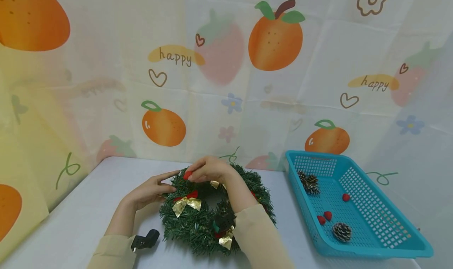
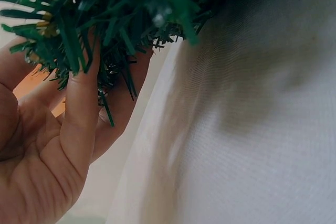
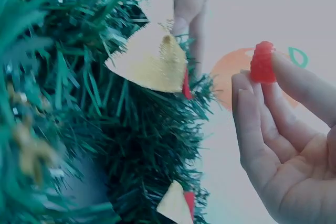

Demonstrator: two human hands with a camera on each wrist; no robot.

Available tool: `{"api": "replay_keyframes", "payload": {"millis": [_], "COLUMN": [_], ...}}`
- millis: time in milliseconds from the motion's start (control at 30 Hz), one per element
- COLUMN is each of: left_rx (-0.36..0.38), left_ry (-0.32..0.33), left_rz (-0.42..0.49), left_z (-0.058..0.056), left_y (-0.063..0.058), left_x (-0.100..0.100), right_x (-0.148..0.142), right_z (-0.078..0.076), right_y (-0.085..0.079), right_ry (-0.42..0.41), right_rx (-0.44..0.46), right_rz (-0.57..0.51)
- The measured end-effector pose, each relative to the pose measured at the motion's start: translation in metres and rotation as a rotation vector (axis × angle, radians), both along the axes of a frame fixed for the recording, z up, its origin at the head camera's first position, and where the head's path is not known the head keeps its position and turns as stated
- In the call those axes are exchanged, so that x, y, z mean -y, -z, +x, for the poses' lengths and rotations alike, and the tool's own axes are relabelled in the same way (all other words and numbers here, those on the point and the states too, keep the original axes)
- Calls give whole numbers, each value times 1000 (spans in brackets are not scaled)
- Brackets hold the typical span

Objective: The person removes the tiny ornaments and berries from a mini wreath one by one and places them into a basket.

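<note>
A green wreath (image 1: 196,229) with gold and red bows (image 1: 186,205) lies on the white table. Over its far left part, my right hand (image 1: 209,170) pinches a red artificial raspberry (image 3: 262,62) between thumb and fingertips. In the right wrist view the raspberry is apart from the greenery. My left hand (image 1: 150,191) holds the wreath's left edge; in the left wrist view its fingers (image 2: 79,124) go around the green needles, which hide their tips. The right forearm covers part of the wreath's near right side.
A turquoise basket (image 1: 385,252) stands on the right. It holds several pinecones (image 1: 342,232) and red raspberries (image 1: 346,197). A black wrist camera (image 1: 146,240) is on the left wrist. Behind the table hangs a fruit-printed cloth (image 1: 219,127).
</note>
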State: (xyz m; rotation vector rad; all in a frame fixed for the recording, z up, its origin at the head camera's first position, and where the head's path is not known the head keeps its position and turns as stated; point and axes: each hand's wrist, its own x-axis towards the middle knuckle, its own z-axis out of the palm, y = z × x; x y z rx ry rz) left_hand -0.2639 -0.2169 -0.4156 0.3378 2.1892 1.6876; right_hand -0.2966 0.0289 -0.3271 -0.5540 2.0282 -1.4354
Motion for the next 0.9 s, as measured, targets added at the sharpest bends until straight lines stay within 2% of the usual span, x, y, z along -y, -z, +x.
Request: {"api": "replay_keyframes", "payload": {"millis": [200, 400, 900], "left_rx": [2, 3, -12], "left_ry": [-5, -1, -3], "left_rz": [-3, 4, -13], "left_z": [-1, 0, 1], "left_y": [0, 0, 0], "left_x": [0, 0, 0], "right_x": [-11, -23, -58], "right_z": [1, -3, -3], "right_y": [-8, -8, -12], "right_ry": [13, 20, 122], "right_rx": [-23, -30, -22], "right_rz": [-14, -39, -93]}}
